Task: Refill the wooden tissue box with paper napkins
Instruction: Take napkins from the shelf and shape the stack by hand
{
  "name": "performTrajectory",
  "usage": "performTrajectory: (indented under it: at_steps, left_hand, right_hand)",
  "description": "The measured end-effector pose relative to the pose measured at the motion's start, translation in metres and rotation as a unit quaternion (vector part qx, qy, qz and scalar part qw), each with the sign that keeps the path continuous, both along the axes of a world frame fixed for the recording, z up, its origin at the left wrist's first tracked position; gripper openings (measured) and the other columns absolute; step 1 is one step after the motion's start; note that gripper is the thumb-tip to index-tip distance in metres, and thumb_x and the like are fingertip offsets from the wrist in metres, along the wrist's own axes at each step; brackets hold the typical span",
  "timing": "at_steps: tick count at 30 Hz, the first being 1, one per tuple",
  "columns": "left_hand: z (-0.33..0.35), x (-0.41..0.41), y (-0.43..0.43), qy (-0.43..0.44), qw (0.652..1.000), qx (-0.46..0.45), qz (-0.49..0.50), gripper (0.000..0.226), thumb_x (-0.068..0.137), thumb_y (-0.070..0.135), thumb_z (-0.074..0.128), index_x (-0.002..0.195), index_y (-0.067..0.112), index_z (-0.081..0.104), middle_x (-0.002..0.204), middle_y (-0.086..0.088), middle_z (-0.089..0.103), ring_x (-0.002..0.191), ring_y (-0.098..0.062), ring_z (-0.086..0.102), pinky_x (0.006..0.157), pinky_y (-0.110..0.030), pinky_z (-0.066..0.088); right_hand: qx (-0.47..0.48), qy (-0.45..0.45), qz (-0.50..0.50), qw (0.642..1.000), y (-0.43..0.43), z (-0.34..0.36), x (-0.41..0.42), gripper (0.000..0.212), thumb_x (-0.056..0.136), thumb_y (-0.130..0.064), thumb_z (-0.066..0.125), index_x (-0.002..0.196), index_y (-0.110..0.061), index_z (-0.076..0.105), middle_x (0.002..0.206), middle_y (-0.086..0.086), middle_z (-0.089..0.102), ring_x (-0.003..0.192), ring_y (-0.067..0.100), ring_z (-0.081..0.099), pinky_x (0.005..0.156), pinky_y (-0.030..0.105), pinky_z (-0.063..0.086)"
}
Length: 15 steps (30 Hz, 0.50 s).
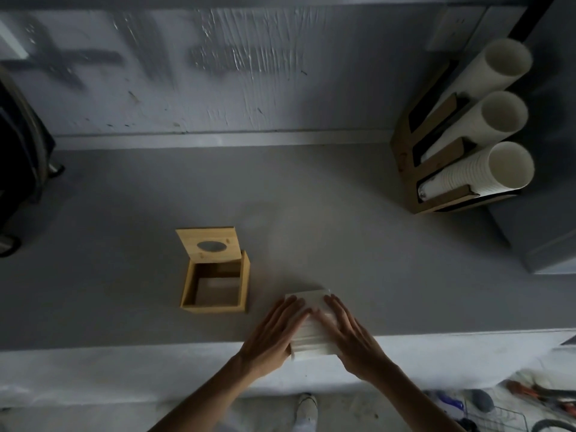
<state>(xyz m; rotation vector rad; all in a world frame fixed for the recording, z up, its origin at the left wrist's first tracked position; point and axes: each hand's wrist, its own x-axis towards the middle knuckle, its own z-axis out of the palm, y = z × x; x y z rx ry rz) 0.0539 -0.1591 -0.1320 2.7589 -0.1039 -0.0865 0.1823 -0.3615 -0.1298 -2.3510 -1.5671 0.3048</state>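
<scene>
Head view: napkins [311,336] beside open tissue box [245,282]

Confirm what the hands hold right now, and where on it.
The white square stack of paper napkins: left hand against its left side, right hand against its right, both laid flat across its top.

On my screen both forearms show bare right down to the frame's lower edge, and the left hand [269,335] and right hand [352,335] are bare too. One white shoe [307,404] shows between them.
</scene>
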Motion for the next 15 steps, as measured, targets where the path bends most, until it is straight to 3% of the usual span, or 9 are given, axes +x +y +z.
performTrajectory:
  at_steps: [4,6,8,10,12,15]
  left_hand:
    - [0.015,0.007,0.004,-0.012,0.995,-0.094,0.028,0.07,0.083,0.025,0.048,0.148,0.019,0.02,0.154,-0.002,0.029,0.146,-0.012,0.016,0.121,-0.041,0.018]
    - [0.025,0.017,0.004,-0.012,0.98,-0.185,0.078,0.067,0.089,0.035,0.052,0.147,0.022,0.021,0.148,0.0,0.036,0.139,-0.01,0.028,0.118,-0.039,0.025]
    - [0.032,0.027,0.005,0.015,0.95,-0.281,0.136,0.069,0.088,0.055,0.051,0.145,0.029,0.022,0.143,0.002,0.04,0.132,-0.009,0.038,0.113,-0.034,0.034]
    - [0.039,0.038,0.005,0.029,0.907,-0.379,0.181,0.072,0.083,0.064,0.05,0.143,0.035,0.025,0.142,0.003,0.044,0.13,-0.007,0.044,0.108,-0.031,0.039]
    - [0.043,0.048,0.006,0.035,0.874,-0.436,0.211,0.076,0.081,0.065,0.052,0.144,0.033,0.026,0.139,0.008,0.048,0.126,0.0,0.047,0.104,-0.022,0.041]
    - [0.049,0.059,0.006,0.054,0.84,-0.488,0.233,0.079,0.084,0.049,0.058,0.148,0.023,0.019,0.136,0.017,0.044,0.121,0.015,0.044,0.095,-0.004,0.037]
  right_hand:
    - [0.032,0.117,-0.055,0.991,-0.004,0.013,0.008,0.106,0.076,0.004,0.063,0.152,-0.028,-0.004,0.161,-0.001,0.009,0.149,0.015,0.01,0.114,0.038,0.034]
    - [0.055,0.248,-0.114,0.961,-0.001,0.025,0.01,0.107,0.079,-0.007,0.069,0.151,-0.033,-0.006,0.157,-0.007,0.02,0.144,0.007,0.023,0.113,0.032,0.036]
    - [0.113,0.359,-0.146,0.915,0.007,0.036,0.016,0.1,0.079,-0.019,0.074,0.152,-0.029,0.007,0.15,-0.006,0.035,0.135,0.005,0.038,0.107,0.024,0.04]
    - [0.169,0.423,-0.181,0.872,0.014,0.04,0.025,0.093,0.075,-0.034,0.078,0.15,-0.024,0.023,0.145,0.003,0.044,0.132,0.014,0.045,0.107,0.029,0.041]
    - [0.179,0.439,-0.219,0.853,0.022,0.04,0.032,0.095,0.072,-0.041,0.079,0.148,-0.018,0.028,0.141,0.01,0.047,0.131,0.02,0.047,0.11,0.038,0.039]
    - [0.184,0.451,-0.238,0.84,0.032,0.041,0.034,0.097,0.069,-0.027,0.079,0.148,-0.018,0.024,0.139,0.013,0.047,0.13,0.023,0.047,0.11,0.041,0.038]
